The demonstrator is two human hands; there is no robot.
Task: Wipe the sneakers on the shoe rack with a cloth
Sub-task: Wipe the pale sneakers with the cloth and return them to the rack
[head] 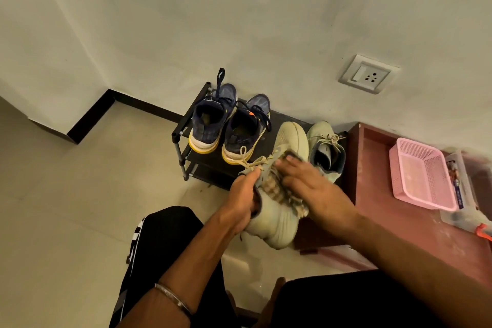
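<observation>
From the head camera, looking down, the left hand (243, 196) comes in from the lower left with a metal bangle (173, 297) on its forearm, and grips the collar and tongue of a pale green sneaker (277, 217), thumb up near the laces and fingers curled round the opening. The shoe is held up in front of the knees, toe pointing away toward the wall, heel toward the person. The right hand (312, 188) reaches across from the lower right, palm down and fingers fairly straight, pressing a checked cloth (274, 189) flat on the lace area of the held shoe; the cloth's edge hangs out below the palm. Whether the thumb pinches the cloth is hidden. The matching pale green shoe (326, 146) sits on the right end of the black shoe rack (183, 133) against the wall, and a pair of navy sneakers (229, 126) with yellow-edged soles stands on its left end, heels toward the camera. Just right of the rack a reddish wooden surface (399, 224) carries a pink plastic basket (423, 173).
</observation>
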